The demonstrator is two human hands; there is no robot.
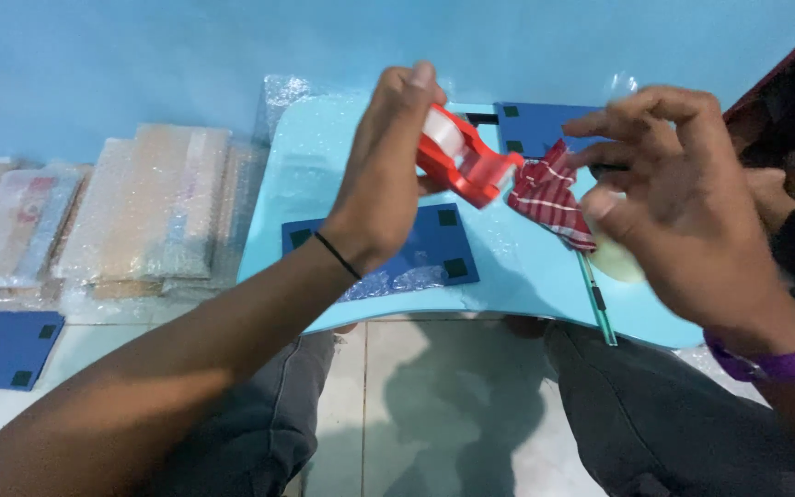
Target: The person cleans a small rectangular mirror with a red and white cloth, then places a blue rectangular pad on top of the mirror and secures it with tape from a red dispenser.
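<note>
My left hand (386, 175) grips a red tape dispenser (467, 161) with a white roll in it, held above a light blue board (324, 202) that rests on my lap. My right hand (683, 202) hovers just right of the dispenser with fingers spread, its fingertips at a red-and-white striped piece of cloth (549, 195). A pale round object (616, 258) shows under the right palm. A dark blue card with black squares (434, 253) lies under bubble wrap on the board, below the left hand.
Another dark blue card (535, 124) lies at the board's far edge. A thin green stick (597, 304) lies along the board's right side. Bubble-wrapped packets (149, 207) are stacked on the floor at left, with one more blue card (2, 348) nearby. A blue wall rises behind.
</note>
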